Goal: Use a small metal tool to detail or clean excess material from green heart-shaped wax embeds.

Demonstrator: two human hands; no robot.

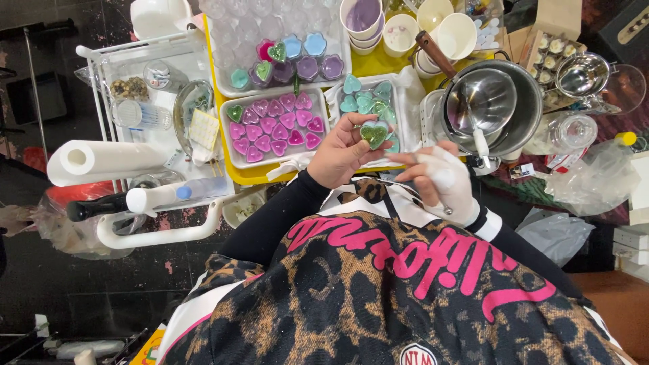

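A person in a leopard-print top holds a green heart-shaped candle (373, 134) above a yellow table (251, 175), the left hand (343, 154) clamped on it with fingers curled round its rim. The right hand (443, 179), wrapped in white, hovers just beside, fingers loosely spread and gripping nothing. Beyond sit a white tray (226, 138) of pink heart candles, another tray (403, 101) with teal ones, and a steel pot (524, 108) holding a ladle (476, 98). A paper towel roll (101, 161) lies on a white cart at left.
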